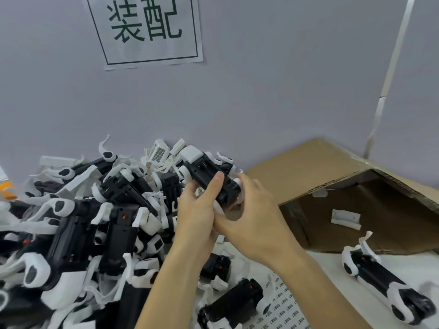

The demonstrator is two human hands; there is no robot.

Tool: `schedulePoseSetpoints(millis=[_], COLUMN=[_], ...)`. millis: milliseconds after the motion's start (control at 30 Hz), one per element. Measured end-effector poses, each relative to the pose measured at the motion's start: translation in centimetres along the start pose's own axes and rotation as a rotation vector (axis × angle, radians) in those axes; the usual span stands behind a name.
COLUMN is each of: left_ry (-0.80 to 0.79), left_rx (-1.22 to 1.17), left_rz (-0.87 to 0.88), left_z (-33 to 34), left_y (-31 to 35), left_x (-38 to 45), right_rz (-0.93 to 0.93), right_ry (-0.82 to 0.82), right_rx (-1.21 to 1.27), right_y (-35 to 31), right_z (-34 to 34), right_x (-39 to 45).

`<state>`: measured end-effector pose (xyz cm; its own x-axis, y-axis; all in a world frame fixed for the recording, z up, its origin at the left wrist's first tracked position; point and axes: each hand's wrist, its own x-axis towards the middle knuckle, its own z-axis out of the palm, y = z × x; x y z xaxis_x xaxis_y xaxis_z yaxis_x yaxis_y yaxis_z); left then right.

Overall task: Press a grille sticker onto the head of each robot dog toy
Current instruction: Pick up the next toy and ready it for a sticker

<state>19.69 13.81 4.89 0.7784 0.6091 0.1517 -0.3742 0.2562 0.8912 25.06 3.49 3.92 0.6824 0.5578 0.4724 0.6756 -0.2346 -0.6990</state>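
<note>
Both hands hold one black-and-white plastic robot dog toy (209, 176) raised above the surface (332, 262), belly side up, its white head end pointing toward the grey wall (261, 91). The left hand (197, 210) curls its fingers around the toy's black body; the right hand (251, 210) grips the rear end, thumb underneath. A large heap of similar black-and-white toy dogs (83, 233) lies to the left. A white sticker sheet with small printed grilles (285, 307) lies below the forearms. An open brown cardboard box (332, 167) lies on its side at right, with another toy dog (380, 281) before it.
</note>
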Motion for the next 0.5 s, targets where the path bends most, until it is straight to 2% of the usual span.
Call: schedulePoseSetpoints(millis=[100, 267, 500], left_ry=[-0.009, -0.035, -0.056], left_rx=[0.035, 0.139, 0.16], left_rz=[0.019, 0.075, 0.08], left_z=[0.2, 0.52, 0.61], left_y=[-0.17, -0.38, -0.13], left_x=[0.05, -0.29, -0.32], right_rz=[-0.012, -0.006, -0.08], right_ry=[0.097, 0.148, 0.286], right_rx=[0.0, -0.136, -0.15], right_y=[-0.43, -0.5, -0.09], right_z=[0.32, 0.74, 1.14], right_x=[-0.13, -0.22, -0.25])
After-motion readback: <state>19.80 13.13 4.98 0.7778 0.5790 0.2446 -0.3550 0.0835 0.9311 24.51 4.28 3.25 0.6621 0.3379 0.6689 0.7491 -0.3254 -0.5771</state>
